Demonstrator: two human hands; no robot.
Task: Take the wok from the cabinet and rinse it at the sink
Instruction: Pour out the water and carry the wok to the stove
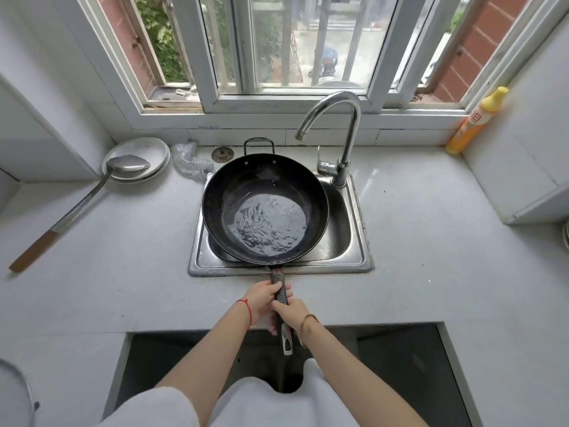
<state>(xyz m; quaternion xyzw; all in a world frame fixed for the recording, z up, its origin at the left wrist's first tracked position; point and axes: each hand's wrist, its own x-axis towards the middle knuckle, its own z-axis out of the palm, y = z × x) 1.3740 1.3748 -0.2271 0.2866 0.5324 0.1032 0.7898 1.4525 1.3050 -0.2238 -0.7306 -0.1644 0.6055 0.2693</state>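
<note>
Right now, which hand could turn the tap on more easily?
Probably the right hand: the faucet and its lever stand on the sink's right side. Both hands grip the wok handle, so the left hand can keep holding.

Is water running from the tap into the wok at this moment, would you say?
No, the tap shows no stream, though water already pools in the wok.

sink [354, 241]: basin mostly hidden under wok [264, 208]
wok handle [281, 306]: middle covered by left hand [261, 300] and right hand [291, 311]
bottle [475, 121] label: too blurred to read
bottom-left object [14, 392]: cut by frame edge, unidentifiable
</note>
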